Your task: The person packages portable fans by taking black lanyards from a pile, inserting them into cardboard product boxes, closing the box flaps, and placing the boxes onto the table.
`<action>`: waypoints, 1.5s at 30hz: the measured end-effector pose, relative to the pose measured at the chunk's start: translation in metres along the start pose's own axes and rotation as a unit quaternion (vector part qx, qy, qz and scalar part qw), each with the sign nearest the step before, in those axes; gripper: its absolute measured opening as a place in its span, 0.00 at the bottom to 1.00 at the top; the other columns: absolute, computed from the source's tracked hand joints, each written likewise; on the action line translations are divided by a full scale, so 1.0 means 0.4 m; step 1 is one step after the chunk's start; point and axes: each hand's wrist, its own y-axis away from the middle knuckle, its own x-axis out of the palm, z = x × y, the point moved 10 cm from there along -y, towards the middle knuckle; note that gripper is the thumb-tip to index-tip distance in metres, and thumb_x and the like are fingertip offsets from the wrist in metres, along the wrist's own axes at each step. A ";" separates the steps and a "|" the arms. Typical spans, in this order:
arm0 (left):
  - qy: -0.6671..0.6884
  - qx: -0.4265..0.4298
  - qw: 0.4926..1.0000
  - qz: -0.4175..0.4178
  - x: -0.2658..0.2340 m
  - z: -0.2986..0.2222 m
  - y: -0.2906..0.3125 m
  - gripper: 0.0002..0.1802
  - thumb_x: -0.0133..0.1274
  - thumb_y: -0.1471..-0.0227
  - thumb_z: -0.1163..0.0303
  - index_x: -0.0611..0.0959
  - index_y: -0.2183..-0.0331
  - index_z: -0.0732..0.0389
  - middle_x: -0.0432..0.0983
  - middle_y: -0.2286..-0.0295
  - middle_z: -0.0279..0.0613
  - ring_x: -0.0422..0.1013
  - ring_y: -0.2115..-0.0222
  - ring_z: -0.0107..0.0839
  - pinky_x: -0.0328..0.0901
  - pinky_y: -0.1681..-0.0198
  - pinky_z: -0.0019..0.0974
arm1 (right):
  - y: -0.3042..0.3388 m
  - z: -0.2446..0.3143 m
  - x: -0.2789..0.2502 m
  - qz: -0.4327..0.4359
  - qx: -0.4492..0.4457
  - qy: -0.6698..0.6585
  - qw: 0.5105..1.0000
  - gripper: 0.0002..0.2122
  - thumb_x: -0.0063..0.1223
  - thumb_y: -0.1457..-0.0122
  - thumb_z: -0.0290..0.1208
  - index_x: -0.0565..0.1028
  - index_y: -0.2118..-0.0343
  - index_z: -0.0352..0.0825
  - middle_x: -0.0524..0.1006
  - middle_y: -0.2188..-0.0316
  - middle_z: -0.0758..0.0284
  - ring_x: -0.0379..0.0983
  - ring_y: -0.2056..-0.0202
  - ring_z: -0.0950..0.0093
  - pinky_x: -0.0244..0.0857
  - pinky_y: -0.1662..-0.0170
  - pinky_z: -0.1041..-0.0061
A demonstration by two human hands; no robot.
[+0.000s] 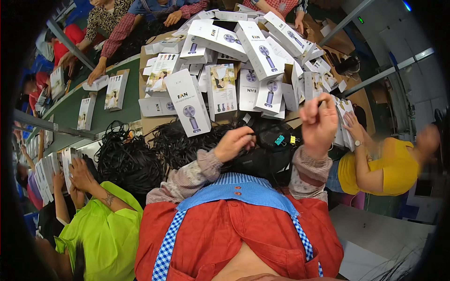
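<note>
My left hand (pixel 234 143) is closed in a pinch in front of my chest. Higher and further right, my right hand (pixel 320 122) is closed too, its fingers curled up. A thin black strap (pixel 291 120) runs between them, its ends hidden in the fingers. Just beyond my left hand lies a tangled heap of black straps (pixel 187 145). Below and between the hands sits a dark bundle (pixel 269 133), with a teal binder clip (pixel 280 140) and a yellow binder clip (pixel 293 139) on it.
White fan boxes (pixel 265 51) lie piled beyond the straps. Another black strap heap (pixel 129 157) is at left. A green conveyor belt (pixel 101 119) carries boxes. Co-workers in lime green (pixel 103 229) and yellow (pixel 384 168) flank me closely; others work across the table.
</note>
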 end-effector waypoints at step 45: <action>-0.051 -0.115 0.985 -0.117 -0.245 0.087 0.090 0.12 0.46 0.47 0.69 0.78 0.62 0.61 0.76 0.75 0.38 0.72 0.74 0.23 0.66 0.72 0.26 | -0.039 -0.230 0.021 -0.068 0.185 -0.023 0.980 0.06 0.44 0.44 0.24 0.70 0.77 0.34 0.72 0.75 0.65 0.69 0.71 0.73 0.66 0.64 0.74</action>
